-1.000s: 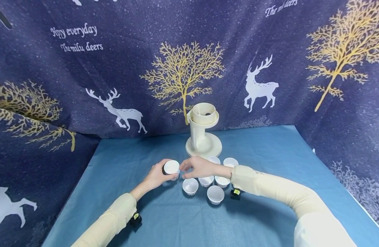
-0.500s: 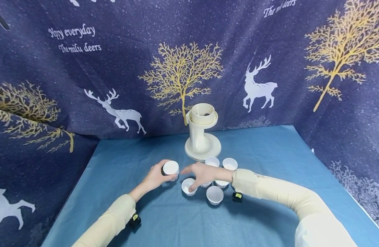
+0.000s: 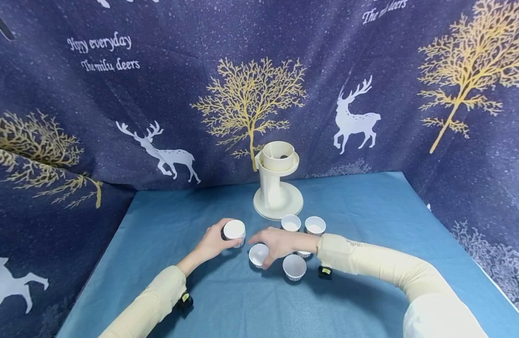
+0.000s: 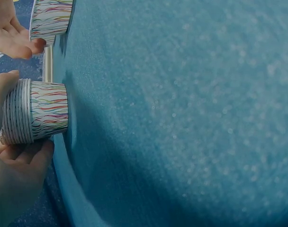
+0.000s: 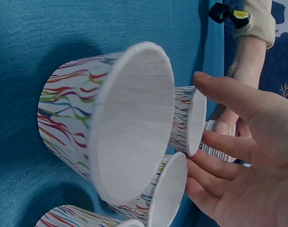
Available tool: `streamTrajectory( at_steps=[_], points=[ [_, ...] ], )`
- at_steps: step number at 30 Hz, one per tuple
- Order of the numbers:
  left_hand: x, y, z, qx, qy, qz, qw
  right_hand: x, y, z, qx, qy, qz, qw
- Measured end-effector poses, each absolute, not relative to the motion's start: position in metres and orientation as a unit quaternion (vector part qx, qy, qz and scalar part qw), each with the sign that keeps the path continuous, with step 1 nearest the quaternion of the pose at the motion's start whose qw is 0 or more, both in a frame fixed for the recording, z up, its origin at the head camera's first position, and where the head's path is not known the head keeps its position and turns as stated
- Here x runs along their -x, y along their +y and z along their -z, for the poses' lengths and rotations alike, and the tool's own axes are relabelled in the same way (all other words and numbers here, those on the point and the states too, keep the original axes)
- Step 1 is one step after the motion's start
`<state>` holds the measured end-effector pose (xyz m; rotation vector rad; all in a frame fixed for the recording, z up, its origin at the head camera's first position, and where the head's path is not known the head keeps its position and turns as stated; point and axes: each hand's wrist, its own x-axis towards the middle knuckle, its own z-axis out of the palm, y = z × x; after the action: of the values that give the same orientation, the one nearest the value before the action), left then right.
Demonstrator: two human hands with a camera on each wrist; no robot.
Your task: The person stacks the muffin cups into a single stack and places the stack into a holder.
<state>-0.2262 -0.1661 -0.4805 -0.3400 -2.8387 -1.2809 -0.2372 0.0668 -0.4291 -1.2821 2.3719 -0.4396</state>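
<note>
Your right hand [image 3: 278, 242] has shifted toward six o'clock: its thumb, over the mouth of the left cup [image 3: 257, 253] half a second ago, now lies by that rim at five, a fingertip near eleven. That span is wide — whether it presses the cup, you can't tell. Your left hand [image 3: 213, 241] grips the stack [image 3: 234, 229] at the cup's ten o'clock. So the work seems centred on this cup — not the stack.

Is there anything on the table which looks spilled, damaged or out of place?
Nothing plainly stands out. The visible loose cups stand upright, and the stack in the left hand looks evenly nested. No spill shows. The small dark spot inside the cream stand is unclear.
</note>
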Motion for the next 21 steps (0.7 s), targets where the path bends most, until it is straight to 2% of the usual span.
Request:
streamTrajectory(
  at_steps=[21],
  points=[
    [0.2266, -0.1671, 0.4812, 0.104, -0.903, 0.416, 0.000, 0.2373, 0.0630, 0.4301, 0.468, 0.852, 0.131, 0.194]
  ],
)
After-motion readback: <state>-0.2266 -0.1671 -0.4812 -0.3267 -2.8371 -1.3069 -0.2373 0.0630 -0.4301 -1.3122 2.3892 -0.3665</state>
